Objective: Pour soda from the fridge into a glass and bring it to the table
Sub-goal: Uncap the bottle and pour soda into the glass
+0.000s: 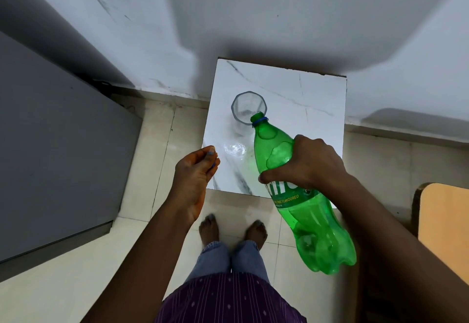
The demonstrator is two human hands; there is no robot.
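Observation:
A green plastic soda bottle (302,211) is tilted steeply, its uncapped mouth resting at the rim of a clear glass (247,108). My right hand (307,164) grips the bottle's upper body from the right. The glass stands upright on a small white marble-patterned table (304,99). My left hand (196,173) hovers at the table's left front corner with its fingers curled around something small and blue, seemingly the bottle's cap. Little liquid shows in the glass.
A grey fridge (55,150) stands at the left, close to the table. White walls rise behind. A tan wooden surface (444,223) sits at the right edge. My bare feet (233,230) stand on the tiled floor just before the table.

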